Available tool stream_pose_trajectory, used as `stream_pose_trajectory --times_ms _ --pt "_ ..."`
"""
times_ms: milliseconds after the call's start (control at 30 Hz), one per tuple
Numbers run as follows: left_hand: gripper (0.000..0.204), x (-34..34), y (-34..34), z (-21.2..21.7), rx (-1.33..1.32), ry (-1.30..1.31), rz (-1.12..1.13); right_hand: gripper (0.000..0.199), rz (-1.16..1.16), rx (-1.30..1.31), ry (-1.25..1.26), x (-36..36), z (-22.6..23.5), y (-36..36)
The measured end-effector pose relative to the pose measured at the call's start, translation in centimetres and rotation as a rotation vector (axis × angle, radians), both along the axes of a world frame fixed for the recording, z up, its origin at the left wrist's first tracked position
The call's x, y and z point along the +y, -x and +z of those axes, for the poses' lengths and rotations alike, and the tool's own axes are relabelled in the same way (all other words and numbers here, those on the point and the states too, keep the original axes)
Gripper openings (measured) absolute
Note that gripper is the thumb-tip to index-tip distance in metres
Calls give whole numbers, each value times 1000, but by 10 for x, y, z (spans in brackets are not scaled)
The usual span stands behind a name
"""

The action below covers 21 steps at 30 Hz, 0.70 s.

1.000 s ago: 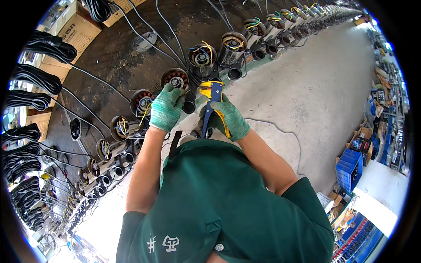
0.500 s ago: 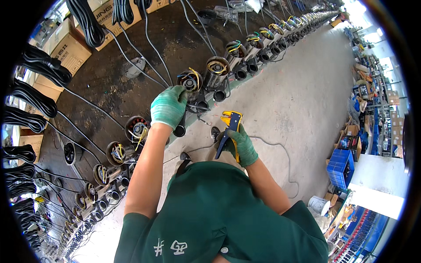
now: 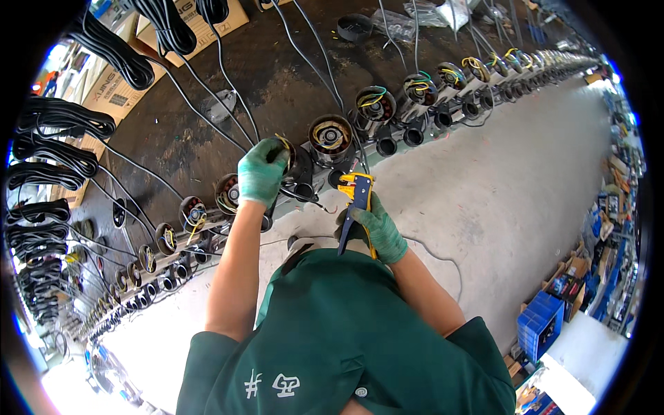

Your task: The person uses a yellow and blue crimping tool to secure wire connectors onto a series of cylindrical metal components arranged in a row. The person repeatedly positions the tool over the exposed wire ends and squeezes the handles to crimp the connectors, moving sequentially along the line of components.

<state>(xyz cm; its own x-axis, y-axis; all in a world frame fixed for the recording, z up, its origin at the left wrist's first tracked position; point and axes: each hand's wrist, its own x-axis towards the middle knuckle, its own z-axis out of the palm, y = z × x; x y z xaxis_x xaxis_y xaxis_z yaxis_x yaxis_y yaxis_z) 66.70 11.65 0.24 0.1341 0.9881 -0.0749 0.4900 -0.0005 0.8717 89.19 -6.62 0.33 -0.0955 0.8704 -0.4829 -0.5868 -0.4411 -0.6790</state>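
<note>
My left hand (image 3: 263,173), in a green-and-white knit glove, is at the open end of a motor housing (image 3: 296,166) and covers much of it. Its fingers are bent together beside a yellow wire (image 3: 283,141); what they pinch is hidden. In my right hand (image 3: 382,232), also gloved, is a yellow-and-blue wire stripper (image 3: 357,205), held upright in front of my body, apart from the motors. Just right of the left hand stands another open motor (image 3: 330,138) with its winding showing. Below them, a thin cable end with bare wires (image 3: 325,207) sticks out.
A long row of metal motor housings with coloured wires (image 3: 374,102) lines the dark table (image 3: 187,104). Coiled black cables (image 3: 114,52) hang at the left beside cardboard boxes (image 3: 200,31). A cable (image 3: 443,257) crosses the floor. A blue crate (image 3: 540,325) stands at the right.
My view has shifted, so the motors sit differently in the picture. My left hand has moved over the motor's opening, its fingers now at the wires. The right hand keeps hold of the wire stripper.
</note>
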Motion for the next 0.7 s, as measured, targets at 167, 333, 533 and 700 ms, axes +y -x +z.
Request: stream_pose_trajectory --times_ms 167,333,533,700 --pt "22 -40 0 -2 71 -385 -155 62 223 -20 2 15 0 -48" --pt "22 -56 -5 4 171 -299 -236 69 311 -62 -132 27 -15 -62" --pt "23 -52 -9 11 317 -345 -331 66 311 126 -67 36 11 -41" --pt "23 -43 -3 8 426 -355 -428 64 319 74 -56 42 16 -24"
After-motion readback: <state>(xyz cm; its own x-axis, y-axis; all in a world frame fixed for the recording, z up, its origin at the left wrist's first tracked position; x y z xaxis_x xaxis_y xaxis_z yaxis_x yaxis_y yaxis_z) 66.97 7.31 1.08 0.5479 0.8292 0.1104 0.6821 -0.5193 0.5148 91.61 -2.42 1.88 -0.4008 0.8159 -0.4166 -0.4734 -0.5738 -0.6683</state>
